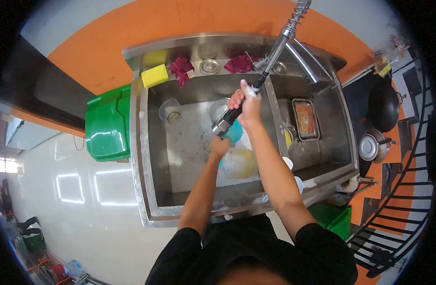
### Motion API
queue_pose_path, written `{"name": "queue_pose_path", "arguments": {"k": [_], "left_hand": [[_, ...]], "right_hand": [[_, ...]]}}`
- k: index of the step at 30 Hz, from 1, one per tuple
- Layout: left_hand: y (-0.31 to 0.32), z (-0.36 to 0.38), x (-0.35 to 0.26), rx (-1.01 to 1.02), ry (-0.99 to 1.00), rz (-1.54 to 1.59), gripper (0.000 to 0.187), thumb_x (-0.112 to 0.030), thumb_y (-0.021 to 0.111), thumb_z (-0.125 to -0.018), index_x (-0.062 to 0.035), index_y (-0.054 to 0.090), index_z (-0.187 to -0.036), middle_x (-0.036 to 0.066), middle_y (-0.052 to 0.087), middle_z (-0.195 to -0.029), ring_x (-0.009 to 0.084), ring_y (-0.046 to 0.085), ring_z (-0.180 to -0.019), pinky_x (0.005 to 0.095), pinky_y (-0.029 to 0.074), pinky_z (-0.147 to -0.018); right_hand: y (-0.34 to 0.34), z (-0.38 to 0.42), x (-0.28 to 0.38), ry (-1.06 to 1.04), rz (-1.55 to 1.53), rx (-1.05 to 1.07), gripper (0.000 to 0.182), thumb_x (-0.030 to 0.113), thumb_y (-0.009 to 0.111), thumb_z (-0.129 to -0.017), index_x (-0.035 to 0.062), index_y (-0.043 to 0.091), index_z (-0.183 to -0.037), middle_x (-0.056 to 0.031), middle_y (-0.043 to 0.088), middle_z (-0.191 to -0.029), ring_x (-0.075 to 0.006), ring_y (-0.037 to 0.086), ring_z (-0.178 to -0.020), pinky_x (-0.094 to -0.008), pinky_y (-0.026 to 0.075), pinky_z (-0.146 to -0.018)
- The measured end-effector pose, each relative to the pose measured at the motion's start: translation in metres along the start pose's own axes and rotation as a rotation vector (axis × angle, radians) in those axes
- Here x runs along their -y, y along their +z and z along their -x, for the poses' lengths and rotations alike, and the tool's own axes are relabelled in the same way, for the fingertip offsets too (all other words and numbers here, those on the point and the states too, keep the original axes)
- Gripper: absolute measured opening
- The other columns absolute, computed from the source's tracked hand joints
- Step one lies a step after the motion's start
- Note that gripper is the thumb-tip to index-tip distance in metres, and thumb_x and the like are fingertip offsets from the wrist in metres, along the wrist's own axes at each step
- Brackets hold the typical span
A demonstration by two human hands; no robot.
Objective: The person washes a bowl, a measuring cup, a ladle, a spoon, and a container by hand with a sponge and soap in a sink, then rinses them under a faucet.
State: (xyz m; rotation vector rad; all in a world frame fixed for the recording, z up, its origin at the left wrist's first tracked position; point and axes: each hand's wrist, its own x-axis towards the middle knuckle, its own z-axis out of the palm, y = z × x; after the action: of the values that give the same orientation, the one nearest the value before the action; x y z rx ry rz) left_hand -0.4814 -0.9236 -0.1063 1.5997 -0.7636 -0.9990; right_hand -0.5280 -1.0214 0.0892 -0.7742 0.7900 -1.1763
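Note:
My right hand [249, 105] is wrapped round the black handle of a spray faucet [222, 122], whose metal nozzle points down into the large left basin [180, 142]. Just below the nozzle, my left hand [220, 146] is closed beside a teal bowl [234, 132]; what its fingers hold is too small to make out. A yellowish translucent container [239, 163] lies in the basin to the right of my left hand. At the basin's upper left stands a clear container [170, 112]. Foam shows on my right hand.
On the sink's back ledge are a yellow sponge [154, 76] and dark red cloths [181, 70]. The right basin holds a metal tray [306, 119]. A green bin [108, 124] stands left of the sink. Pots [369, 147] and a black wok [383, 108] are at the right.

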Motion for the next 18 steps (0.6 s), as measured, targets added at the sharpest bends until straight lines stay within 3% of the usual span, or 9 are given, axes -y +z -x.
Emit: {"name": "queue_pose_path", "arguments": {"k": [2, 4, 5, 8, 10, 12, 15, 16, 18], "left_hand": [[-0.004, 0.0, -0.007, -0.009, 0.099, -0.076, 0.038, -0.01, 0.058, -0.072, 0.0027, 0.057, -0.108, 0.015, 0.065, -0.094, 0.0295, 0.063, -0.09, 0.0373, 0.047, -0.079], [-0.011, 0.001, -0.018, -0.027, 0.033, 0.102, 0.044, -0.012, 0.06, -0.073, 0.0014, 0.053, -0.114, 0.017, 0.063, -0.104, 0.0282, 0.06, -0.098, 0.0366, 0.045, -0.085], [-0.023, -0.002, -0.024, 0.013, -0.018, -0.033, 0.05, -0.012, 0.06, -0.075, -0.0006, 0.048, -0.122, 0.017, 0.061, -0.11, 0.0289, 0.058, -0.102, 0.0355, 0.043, -0.087], [-0.05, -0.005, -0.045, -0.031, -0.103, 0.006, 0.05, -0.012, 0.06, -0.078, 0.0001, 0.044, -0.124, 0.018, 0.059, -0.112, 0.03, 0.057, -0.103, 0.0367, 0.043, -0.088], [-0.065, 0.002, -0.078, -0.088, -0.096, 0.053, 0.044, -0.013, 0.057, -0.082, 0.0023, 0.045, -0.122, 0.018, 0.06, -0.11, 0.0259, 0.059, -0.101, 0.0351, 0.045, -0.082], [-0.079, 0.006, -0.106, -0.135, -0.227, 0.194, 0.039, -0.013, 0.054, -0.085, 0.0035, 0.046, -0.119, 0.018, 0.059, -0.108, 0.0203, 0.059, -0.098, 0.0314, 0.046, -0.075], [-0.092, -0.008, -0.095, -0.065, -0.326, 0.07, 0.035, -0.015, 0.053, -0.088, 0.0026, 0.046, -0.117, 0.015, 0.059, -0.102, 0.015, 0.059, -0.094, 0.0292, 0.046, -0.072], [-0.089, -0.01, -0.091, -0.077, -0.333, 0.088, 0.035, -0.015, 0.053, -0.088, 0.0026, 0.046, -0.117, 0.015, 0.059, -0.102, 0.015, 0.059, -0.094, 0.0292, 0.046, -0.072], [-0.086, -0.014, -0.087, -0.165, -0.194, 0.333, 0.051, -0.024, 0.061, -0.085, 0.0021, 0.041, -0.124, 0.013, 0.056, -0.107, 0.0169, 0.055, -0.097, 0.0294, 0.046, -0.075]], "right_hand": [[-0.003, -0.005, 0.006, 0.149, -0.435, 0.115, 0.042, 0.032, 0.055, -0.09, 0.0147, 0.034, -0.057, 0.0016, 0.032, -0.049, -0.0119, 0.033, -0.041, -0.0285, 0.031, -0.042], [0.001, -0.01, 0.011, 0.098, -0.476, 0.117, 0.042, 0.034, 0.051, -0.091, 0.0152, 0.033, -0.058, 0.0022, 0.031, -0.05, -0.0114, 0.033, -0.044, -0.0271, 0.031, -0.045], [0.005, -0.016, 0.012, 0.052, -0.574, 0.111, 0.042, 0.034, 0.051, -0.091, 0.0153, 0.033, -0.058, 0.0022, 0.032, -0.051, -0.0115, 0.033, -0.044, -0.0273, 0.032, -0.046], [0.013, -0.032, 0.006, -0.008, -0.762, 0.175, 0.04, 0.033, 0.056, -0.089, 0.0132, 0.035, -0.061, -0.002, 0.04, -0.053, -0.0161, 0.042, -0.047, -0.031, 0.036, -0.048], [0.022, -0.035, 0.004, -0.047, -0.395, 0.119, 0.037, 0.029, 0.057, -0.088, 0.0115, 0.039, -0.061, -0.0052, 0.051, -0.057, -0.0183, 0.05, -0.051, -0.0334, 0.041, -0.051], [0.019, -0.032, 0.004, -0.122, 0.093, 0.113, 0.028, 0.021, 0.065, -0.084, 0.0047, 0.053, -0.065, -0.0095, 0.06, -0.064, -0.0182, 0.058, -0.055, -0.0303, 0.046, -0.054], [0.008, -0.024, -0.011, -0.04, 0.317, 0.005, 0.019, 0.019, 0.068, -0.082, 0.0015, 0.06, -0.077, -0.0091, 0.064, -0.075, -0.0175, 0.061, -0.066, -0.0306, 0.049, -0.063], [-0.004, -0.026, -0.029, -0.125, 0.358, -0.055, 0.015, 0.016, 0.068, -0.081, 0.0022, 0.062, -0.083, -0.0073, 0.064, -0.077, -0.0155, 0.061, -0.068, -0.0293, 0.049, -0.065], [-0.02, -0.026, -0.044, -0.202, 0.393, -0.098, 0.014, 0.013, 0.068, -0.081, 0.0028, 0.063, -0.089, -0.0055, 0.065, -0.08, -0.0135, 0.061, -0.071, -0.028, 0.048, -0.068]]}}
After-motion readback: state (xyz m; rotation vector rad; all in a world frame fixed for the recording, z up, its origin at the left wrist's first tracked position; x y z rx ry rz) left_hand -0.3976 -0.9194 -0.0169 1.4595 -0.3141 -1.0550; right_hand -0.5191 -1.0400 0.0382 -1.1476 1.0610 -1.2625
